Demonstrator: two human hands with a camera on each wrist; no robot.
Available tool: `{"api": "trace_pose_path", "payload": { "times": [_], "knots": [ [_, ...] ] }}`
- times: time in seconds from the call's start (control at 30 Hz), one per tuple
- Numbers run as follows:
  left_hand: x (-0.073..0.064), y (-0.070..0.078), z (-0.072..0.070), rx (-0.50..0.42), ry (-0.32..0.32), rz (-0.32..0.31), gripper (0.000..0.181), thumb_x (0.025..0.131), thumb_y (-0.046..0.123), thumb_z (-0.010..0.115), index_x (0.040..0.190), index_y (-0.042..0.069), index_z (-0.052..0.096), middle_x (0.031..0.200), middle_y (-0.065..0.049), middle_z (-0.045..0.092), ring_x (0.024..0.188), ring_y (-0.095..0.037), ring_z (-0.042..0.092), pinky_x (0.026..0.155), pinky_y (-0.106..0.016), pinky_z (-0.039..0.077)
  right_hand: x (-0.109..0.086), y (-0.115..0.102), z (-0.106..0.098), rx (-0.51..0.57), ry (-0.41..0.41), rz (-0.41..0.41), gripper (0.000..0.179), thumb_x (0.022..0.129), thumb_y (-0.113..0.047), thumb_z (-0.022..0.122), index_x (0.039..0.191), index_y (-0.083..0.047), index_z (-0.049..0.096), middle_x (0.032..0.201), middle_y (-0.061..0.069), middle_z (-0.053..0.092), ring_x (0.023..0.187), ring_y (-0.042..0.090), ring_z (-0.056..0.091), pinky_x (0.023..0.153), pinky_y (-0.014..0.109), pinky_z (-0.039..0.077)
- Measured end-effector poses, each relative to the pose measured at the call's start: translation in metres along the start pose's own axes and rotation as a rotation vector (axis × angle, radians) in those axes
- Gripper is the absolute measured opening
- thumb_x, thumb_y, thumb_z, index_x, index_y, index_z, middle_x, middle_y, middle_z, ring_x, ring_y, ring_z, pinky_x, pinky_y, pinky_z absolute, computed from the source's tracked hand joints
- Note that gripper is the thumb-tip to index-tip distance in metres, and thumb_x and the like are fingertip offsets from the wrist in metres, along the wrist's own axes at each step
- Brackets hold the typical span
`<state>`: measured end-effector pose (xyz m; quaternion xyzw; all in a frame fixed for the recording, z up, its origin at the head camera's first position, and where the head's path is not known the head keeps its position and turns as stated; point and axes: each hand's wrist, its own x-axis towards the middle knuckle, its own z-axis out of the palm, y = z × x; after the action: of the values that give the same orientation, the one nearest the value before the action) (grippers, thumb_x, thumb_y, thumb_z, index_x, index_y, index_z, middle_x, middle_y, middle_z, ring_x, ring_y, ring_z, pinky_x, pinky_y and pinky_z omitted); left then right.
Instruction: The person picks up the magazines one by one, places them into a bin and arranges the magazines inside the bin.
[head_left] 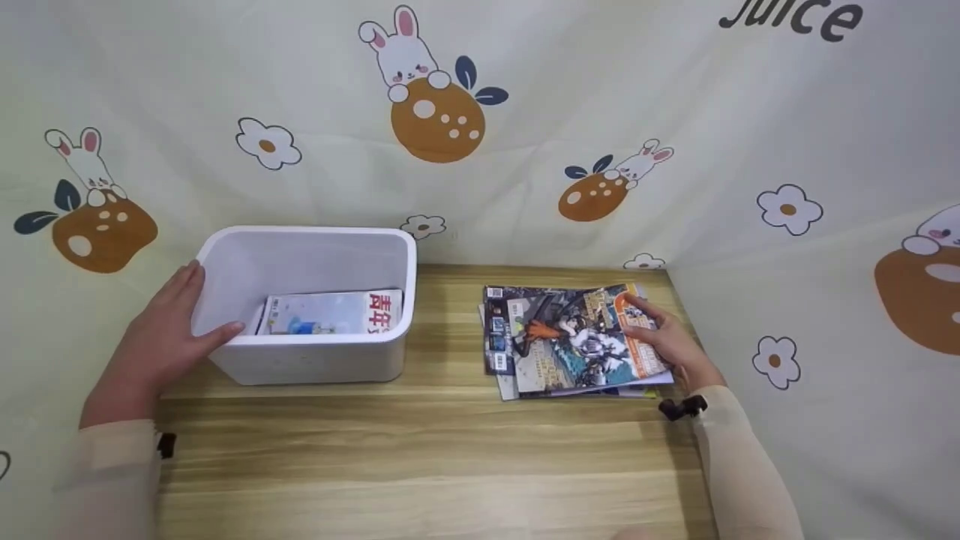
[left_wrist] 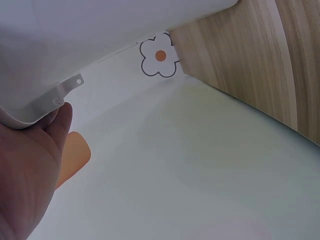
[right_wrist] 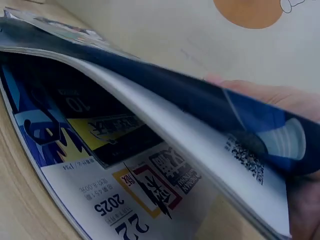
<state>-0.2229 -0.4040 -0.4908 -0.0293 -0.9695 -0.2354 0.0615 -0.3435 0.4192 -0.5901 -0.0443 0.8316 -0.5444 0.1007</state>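
Note:
My left hand (head_left: pixel 154 341) grips the left side of a white plastic bin (head_left: pixel 307 364), thumb over the front rim. In the left wrist view, its fingers reach under the bin's rim. A magazine (head_left: pixel 322 313) with large red characters lies inside the bin. At the right, my right hand (head_left: pixel 671 345) pinches the right edge of a magazine (head_left: pixel 577 349) with an armored figure on its cover, on top of a small stack. The right wrist view shows that edge raised and bent above another magazine (right_wrist: pixel 100 192) printed "2025". Part of the right hand is hidden behind the raised magazine.
Both things stand on a wood-grain table (head_left: pixel 420 465), with a strip of tabletop between the bin and the stack. A pale curtain (head_left: pixel 525 45) printed with rabbits, oranges and flowers hangs behind and along the sides.

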Motion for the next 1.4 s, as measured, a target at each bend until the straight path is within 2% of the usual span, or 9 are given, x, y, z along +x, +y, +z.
{"api": "trace_pose_path", "payload": {
  "times": [0.3, 0.43, 0.53, 0.6, 0.67, 0.8, 1.0, 1.1, 1.4],
  "knots": [
    [0.000, 0.000, 0.000, -0.005, 0.002, -0.007, 0.121, 0.097, 0.071, 0.069, 0.178, 0.010, 0.004, 0.184, -0.022, 0.003, 0.168, -0.051, 0.006, 0.117, -0.088, 0.018, 0.002, 0.000, 0.004, 0.046, 0.046, 0.008, 0.080, 0.103, -0.035, 0.083, 0.172, -0.031, 0.044, 0.183, 0.012, 0.022, 0.053, 0.004, 0.037, 0.047, 0.021, 0.037],
    [0.000, 0.000, 0.001, -0.005, 0.007, -0.004, 0.121, 0.097, 0.071, 0.070, 0.178, 0.010, 0.004, 0.184, -0.021, 0.003, 0.168, -0.051, 0.007, 0.117, -0.087, 0.018, 0.001, -0.006, 0.007, 0.034, 0.077, 0.038, 0.082, 0.102, -0.039, 0.083, 0.172, -0.034, 0.042, 0.184, 0.008, 0.020, 0.116, 0.022, 0.064, 0.092, 0.028, 0.056],
    [-0.001, 0.000, 0.001, -0.006, 0.008, -0.003, 0.121, 0.097, 0.071, 0.070, 0.178, 0.010, 0.004, 0.184, -0.021, 0.002, 0.168, -0.051, 0.007, 0.118, -0.087, 0.018, 0.002, -0.009, 0.010, 0.063, 0.091, 0.023, 0.082, 0.103, -0.036, 0.083, 0.173, -0.030, 0.042, 0.184, 0.007, 0.021, 0.160, 0.039, 0.034, 0.128, 0.050, 0.036],
    [0.000, -0.001, 0.001, -0.005, 0.007, -0.002, 0.121, 0.097, 0.071, 0.070, 0.178, 0.010, 0.004, 0.184, -0.021, 0.003, 0.168, -0.051, 0.007, 0.118, -0.087, 0.018, 0.004, -0.011, 0.012, 0.075, 0.102, -0.020, 0.080, 0.104, -0.031, 0.081, 0.173, -0.026, 0.042, 0.183, 0.008, 0.023, 0.168, 0.036, 0.017, 0.134, 0.055, 0.022],
    [0.000, 0.000, 0.001, -0.002, 0.006, -0.003, 0.121, 0.097, 0.071, 0.070, 0.178, 0.010, 0.004, 0.184, -0.021, 0.003, 0.168, -0.051, 0.007, 0.118, -0.087, 0.018, 0.005, -0.015, 0.014, 0.126, 0.112, -0.046, 0.078, 0.105, -0.024, 0.081, 0.173, -0.022, 0.043, 0.183, 0.007, 0.025, 0.168, 0.033, 0.018, 0.133, 0.044, 0.029],
    [0.000, -0.001, 0.001, -0.001, 0.005, 0.004, 0.118, 0.099, 0.068, 0.069, 0.178, 0.007, 0.004, 0.184, -0.023, 0.004, 0.167, -0.052, 0.007, 0.119, -0.086, 0.018, 0.005, -0.027, 0.021, 0.246, 0.131, -0.060, 0.077, 0.105, -0.015, 0.079, 0.173, -0.024, 0.042, 0.182, 0.003, 0.025, 0.143, 0.020, 0.053, 0.106, 0.023, 0.054],
    [0.001, -0.001, 0.001, -0.003, 0.004, 0.012, 0.116, 0.101, 0.066, 0.068, 0.177, 0.004, 0.006, 0.183, -0.024, 0.005, 0.167, -0.052, 0.008, 0.121, -0.086, 0.017, 0.002, -0.047, 0.030, 0.490, 0.153, -0.008, 0.078, 0.103, -0.009, 0.081, 0.169, -0.035, 0.049, 0.146, 0.008, 0.067, 0.092, 0.021, 0.080, 0.078, 0.034, 0.069],
    [0.001, -0.002, 0.001, -0.007, 0.003, 0.007, 0.118, 0.100, 0.068, 0.069, 0.178, 0.006, 0.005, 0.184, -0.023, 0.004, 0.167, -0.052, 0.007, 0.120, -0.086, 0.017, 0.002, -0.055, 0.032, 0.526, 0.161, 0.003, 0.078, 0.102, -0.007, 0.081, 0.168, -0.037, 0.051, 0.132, 0.003, 0.074, 0.093, 0.023, 0.081, 0.076, 0.035, 0.069],
    [-0.001, 0.000, -0.001, -0.015, 0.000, 0.005, 0.118, 0.099, 0.067, 0.070, 0.178, 0.008, 0.005, 0.184, -0.023, 0.004, 0.168, -0.051, 0.007, 0.120, -0.086, 0.016, 0.004, -0.075, 0.040, 0.515, 0.178, 0.022, 0.081, 0.100, -0.016, 0.086, 0.167, -0.042, 0.050, 0.135, 0.006, 0.071, 0.096, 0.024, 0.081, 0.079, 0.036, 0.069]
  ]
}}
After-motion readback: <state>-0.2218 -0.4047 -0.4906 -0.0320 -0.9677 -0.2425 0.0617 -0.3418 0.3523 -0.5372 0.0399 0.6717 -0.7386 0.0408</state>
